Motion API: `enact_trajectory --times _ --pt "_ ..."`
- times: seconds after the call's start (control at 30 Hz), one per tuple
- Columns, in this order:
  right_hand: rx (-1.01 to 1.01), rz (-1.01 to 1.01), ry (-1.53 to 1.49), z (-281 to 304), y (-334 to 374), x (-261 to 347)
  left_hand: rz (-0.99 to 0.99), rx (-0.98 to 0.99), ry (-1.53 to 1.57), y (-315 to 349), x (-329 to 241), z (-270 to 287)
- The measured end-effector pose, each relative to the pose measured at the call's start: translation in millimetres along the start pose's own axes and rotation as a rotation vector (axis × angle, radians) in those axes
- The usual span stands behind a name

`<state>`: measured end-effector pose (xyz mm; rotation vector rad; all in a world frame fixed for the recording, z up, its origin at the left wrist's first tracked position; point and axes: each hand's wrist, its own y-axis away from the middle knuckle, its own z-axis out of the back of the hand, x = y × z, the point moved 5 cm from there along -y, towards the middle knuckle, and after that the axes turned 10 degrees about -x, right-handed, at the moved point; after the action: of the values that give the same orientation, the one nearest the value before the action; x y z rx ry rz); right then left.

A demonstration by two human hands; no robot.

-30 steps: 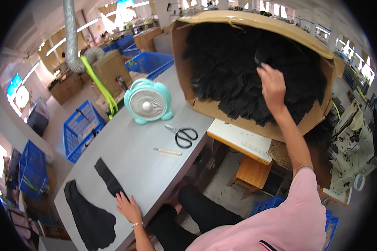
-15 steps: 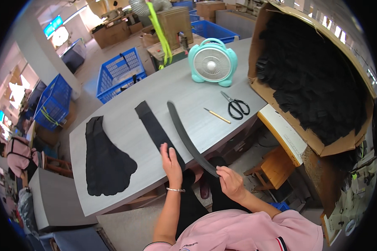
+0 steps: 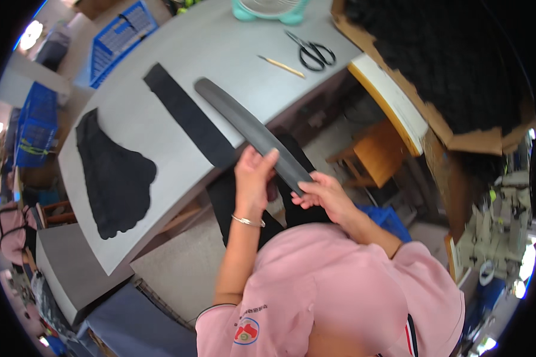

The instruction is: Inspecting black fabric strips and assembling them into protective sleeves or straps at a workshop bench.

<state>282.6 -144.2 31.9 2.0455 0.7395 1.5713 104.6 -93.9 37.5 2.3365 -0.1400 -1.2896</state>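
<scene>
A long, slightly curved dark grey strip [image 3: 235, 113] slants from over the table down toward my lap. My right hand [image 3: 324, 193] pinches its near end between thumb and fingers. Farther up the strip, my left hand [image 3: 253, 178], with a bracelet at the wrist, has its thumb on the left edge and its fingers curled; part of that grip is hidden. Just left of the strip, a flat black sock-like fabric piece [image 3: 187, 113] lies on the table, its near end at the edge. A fanned pile of black sock-like pieces [image 3: 116, 178] lies farther left.
Black-handled scissors [image 3: 315, 56] and a thin pointed tool with a pale handle [image 3: 283, 66] lie on the grey table [image 3: 173, 47]. A turquoise fan [image 3: 271, 9] stands beyond. A cardboard box [image 3: 482, 143] of black fabric is at right, above a wooden stool [image 3: 372, 154].
The view has tilted down, so the table things sit higher. My left hand has left the black fabric piece and come onto the grey strip; my right hand still holds its near end.
</scene>
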Motion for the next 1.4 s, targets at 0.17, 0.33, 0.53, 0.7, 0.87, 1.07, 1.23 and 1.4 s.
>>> enact_trajectory --times 0.17,0.33,0.53,0.7,0.87,1.07,1.23,1.4 --pt "0.058 0.000 0.147 26 7 2 -0.142 -0.144 0.013 -19 -17 16" --pt "-0.002 -0.008 0.248 86 3 5 -0.249 -0.287 0.091 -25 -48 41" --pt "-0.293 0.398 0.693 118 -4 34 -0.319 -0.404 0.063 -11 -42 58" --pt "-0.208 0.987 1.033 23 13 66 -0.248 -0.464 0.048 16 2 27" --pt "-0.053 1.258 1.147 -31 -7 46 -0.126 -0.282 0.047 30 19 10" --pt "0.384 0.532 0.936 -29 -26 46 -0.280 -0.226 0.026 36 -9 42" --pt "0.310 0.607 0.873 -58 -24 48 -0.199 -0.224 -0.050 36 12 31" --pt "0.126 0.635 0.792 -59 -28 59 -1.003 -0.480 -0.926 41 -44 40"
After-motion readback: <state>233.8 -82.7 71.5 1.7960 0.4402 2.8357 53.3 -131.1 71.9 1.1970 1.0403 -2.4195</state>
